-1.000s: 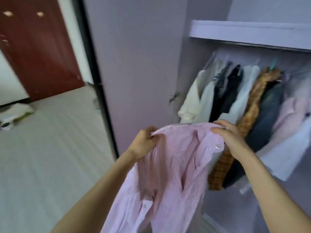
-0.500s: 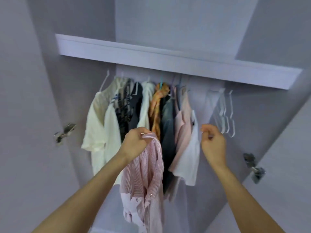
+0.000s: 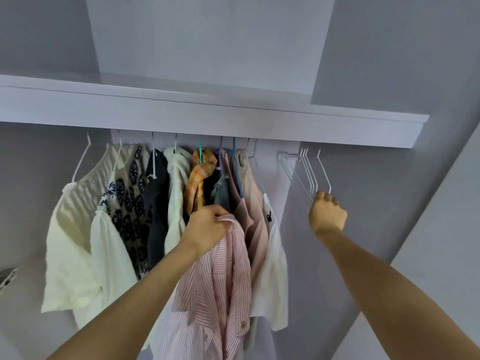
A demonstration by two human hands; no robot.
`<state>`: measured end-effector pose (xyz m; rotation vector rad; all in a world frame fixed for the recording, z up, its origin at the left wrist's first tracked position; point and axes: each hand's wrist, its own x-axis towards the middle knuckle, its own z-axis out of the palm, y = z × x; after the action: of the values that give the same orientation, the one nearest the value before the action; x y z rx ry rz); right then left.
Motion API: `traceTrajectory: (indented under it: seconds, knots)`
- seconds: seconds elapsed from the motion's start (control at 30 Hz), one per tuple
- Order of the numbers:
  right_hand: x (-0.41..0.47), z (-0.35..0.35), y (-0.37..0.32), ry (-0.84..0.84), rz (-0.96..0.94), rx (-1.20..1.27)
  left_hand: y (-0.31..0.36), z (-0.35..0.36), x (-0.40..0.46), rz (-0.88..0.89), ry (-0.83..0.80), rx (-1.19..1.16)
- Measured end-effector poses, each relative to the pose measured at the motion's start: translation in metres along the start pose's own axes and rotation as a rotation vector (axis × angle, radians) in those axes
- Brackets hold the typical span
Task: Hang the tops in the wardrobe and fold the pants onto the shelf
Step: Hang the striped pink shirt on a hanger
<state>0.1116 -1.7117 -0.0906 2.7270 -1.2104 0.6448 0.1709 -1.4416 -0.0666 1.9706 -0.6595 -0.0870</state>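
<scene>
My left hand grips a pink striped shirt by its collar, and the shirt hangs down in front of the wardrobe. Raised at the right, my right hand has its fingers curled round the lower bar of an empty white wire hanger, one of several bare hangers on the rail. To the left, a row of hung tops fills the rail: white, patterned, black, plaid, denim and pale pink ones. No pants are in view.
A pale lilac shelf runs across above the rail. The wardrobe's side wall and an open door stand at the right. A metal door hinge shows at the far left.
My right hand let go of the shirt, rose to the right and took hold of an empty hanger. My left hand keeps the shirt, now bunched by its collar. The view turned toward the wardrobe and upward.
</scene>
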Motion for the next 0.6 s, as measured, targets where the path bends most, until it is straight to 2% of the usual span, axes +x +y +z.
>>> traceTrajectory:
  seconds: [0.17, 0.37, 0.5, 0.6]
  knots:
    - [0.013, 0.005, 0.001, 0.023, -0.031, 0.044, -0.007, 0.005, 0.010, 0.012, -0.024, -0.002]
    - [0.019, 0.008, -0.015, -0.036, -0.094, -0.064, -0.011, 0.002, 0.013, 0.010, -0.048, -0.009]
    - [0.023, 0.014, -0.032, -0.112, 0.043, 0.164, -0.014, -0.004, 0.017, -0.014, -0.055, -0.037]
    - [0.028, 0.012, -0.038, -0.197, 0.153, 0.487, -0.017, -0.007, 0.018, -0.024, -0.085, -0.015]
